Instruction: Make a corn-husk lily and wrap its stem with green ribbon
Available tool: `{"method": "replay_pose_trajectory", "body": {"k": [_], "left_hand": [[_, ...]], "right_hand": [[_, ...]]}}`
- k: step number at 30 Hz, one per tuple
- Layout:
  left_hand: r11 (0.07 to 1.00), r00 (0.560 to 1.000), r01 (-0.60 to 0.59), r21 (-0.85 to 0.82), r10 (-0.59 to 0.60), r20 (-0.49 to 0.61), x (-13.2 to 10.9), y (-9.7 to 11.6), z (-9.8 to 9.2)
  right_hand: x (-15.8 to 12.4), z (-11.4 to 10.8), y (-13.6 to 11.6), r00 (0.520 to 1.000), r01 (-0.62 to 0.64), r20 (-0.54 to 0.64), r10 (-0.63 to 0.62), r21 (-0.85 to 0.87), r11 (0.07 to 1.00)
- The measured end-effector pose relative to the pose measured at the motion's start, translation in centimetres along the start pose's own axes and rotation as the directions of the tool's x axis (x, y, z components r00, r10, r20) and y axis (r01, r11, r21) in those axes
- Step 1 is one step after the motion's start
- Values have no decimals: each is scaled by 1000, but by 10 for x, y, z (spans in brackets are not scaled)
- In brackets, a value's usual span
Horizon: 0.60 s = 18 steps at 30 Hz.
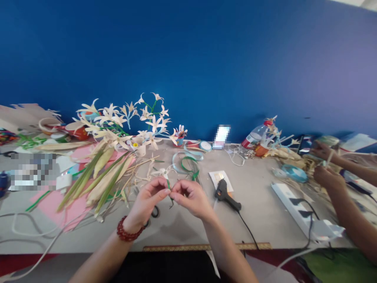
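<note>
The left hand (145, 202) and right hand (191, 198) pinch the green stem of a small flower (163, 172) just above the table (265, 220). Many finished flowers (118, 118) stand behind it. Long husks (103, 177) lie unused nearby, so more work seems left.

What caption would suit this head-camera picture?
The left hand and right hand pinch a small flower by its green stem, glue gun alongside.

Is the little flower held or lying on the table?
Held: left hand and right hand pinch its green stem above the table.
</note>
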<state>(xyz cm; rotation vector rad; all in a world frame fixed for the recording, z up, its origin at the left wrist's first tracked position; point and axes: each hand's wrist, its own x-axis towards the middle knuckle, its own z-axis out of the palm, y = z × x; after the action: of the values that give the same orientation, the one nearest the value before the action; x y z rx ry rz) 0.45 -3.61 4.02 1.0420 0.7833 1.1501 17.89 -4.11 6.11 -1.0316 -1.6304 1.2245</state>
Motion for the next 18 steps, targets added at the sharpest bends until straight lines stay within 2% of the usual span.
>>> {"method": "replay_pose_trajectory", "body": {"k": [4, 13, 18], "left_hand": [[997, 1000, -21, 68, 22, -8, 1, 3, -1], [993, 999, -18, 114, 13, 50, 1, 0, -4], [980, 993, 3, 198, -27, 118, 3, 7, -9]], "right_hand": [[0, 0, -5, 999, 50, -18, -51, -86, 995], [-1, -4, -5, 999, 38, 35, -36, -71, 997], [-2, -6, -8, 999, 35, 36, -32, -93, 995]]}}
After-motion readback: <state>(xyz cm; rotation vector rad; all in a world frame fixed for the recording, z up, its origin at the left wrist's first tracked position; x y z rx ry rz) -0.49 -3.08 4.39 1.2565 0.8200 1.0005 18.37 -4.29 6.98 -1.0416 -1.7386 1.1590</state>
